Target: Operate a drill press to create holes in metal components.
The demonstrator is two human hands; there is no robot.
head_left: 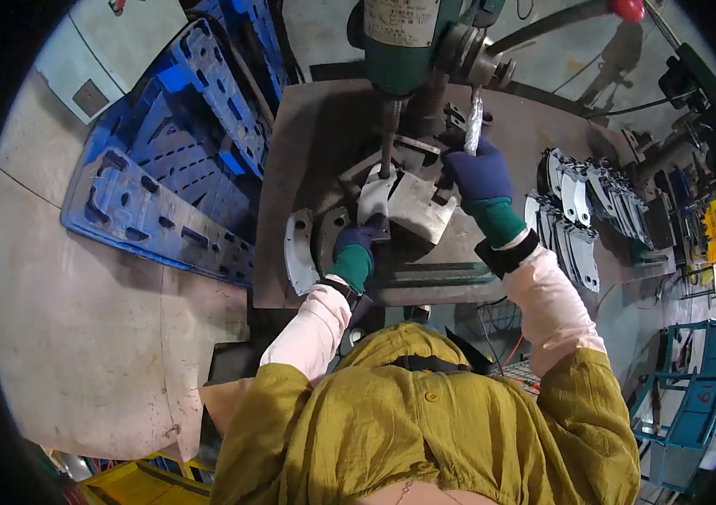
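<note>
A green drill press (398, 71) stands over the work table, its long spindle (390, 139) reaching down to a light grey flat metal part (373, 202). The part lies on a steel fixture (421, 206). My left hand (356, 239), in a dark blue glove with green cuff, has its fingers closed on the near end of that part. With my right hand (477, 175), gloved alike, I grip a feed lever (474, 122) wrapped in silvery material. The drill tip's contact with the part is too small to make out.
Two curved metal plates (300, 252) lie left of the fixture. Rows of similar metal parts (572, 219) cover the table's right side. Blue plastic pallets (160, 210) stand on the left. A red-knobbed lever (556, 23) extends from the press. A blue rack (699, 396) stands at far right.
</note>
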